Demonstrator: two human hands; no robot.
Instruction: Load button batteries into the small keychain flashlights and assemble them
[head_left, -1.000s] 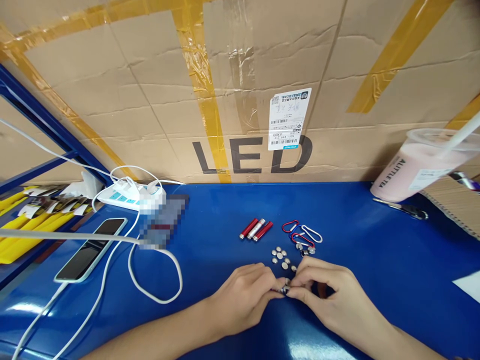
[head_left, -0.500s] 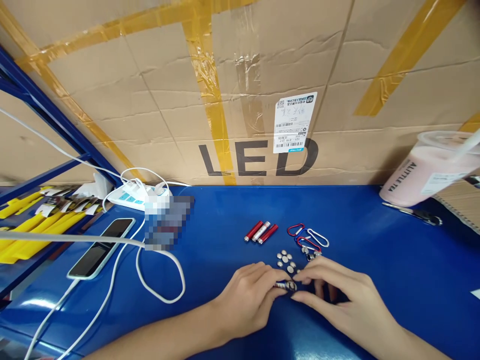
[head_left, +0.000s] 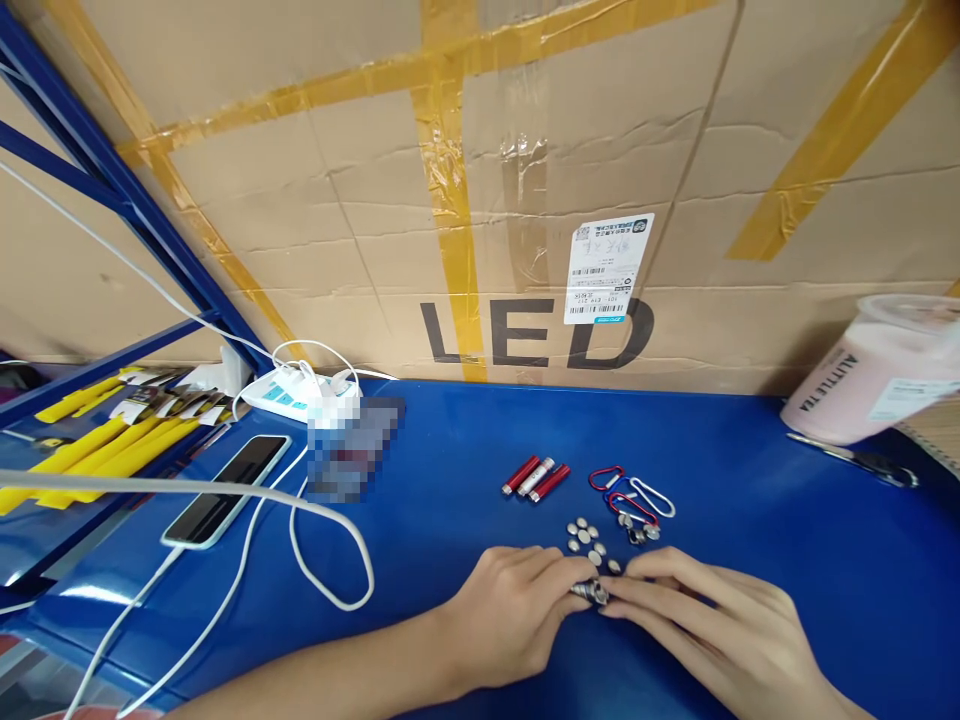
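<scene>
Between the thumb and fingers of my left hand point(head_left: 517, 610) is a mini flashlight point(head_left: 591, 590), a short silvery tube whose end faces right. My right hand point(head_left: 720, 620) has its fingertips pinched together at that end; whatever they may hold is hidden. Just beyond the hands lie several button cells point(head_left: 583, 536) in a loose cluster. Small metal end pieces point(head_left: 637, 532) sit to their right. Behind them are two red tubes with a silver tube point(head_left: 537, 478) between them, side by side, and several small carabiners point(head_left: 630, 495) in red, blue and white.
A large cardboard box point(head_left: 360, 230) stands along the back of the blue table point(head_left: 450, 430). At left are a phone point(head_left: 225, 492), white cables point(head_left: 367, 570), a power strip point(head_left: 289, 392) and yellow-handled items point(head_left: 127, 450). A pink drink cup point(head_left: 862, 375) and a pen point(head_left: 847, 455) are at right.
The view has shifted, so the scene sits farther right and slightly lower. My right fingers have closed together against the end of the mini flashlight. My left hand still grips it.
</scene>
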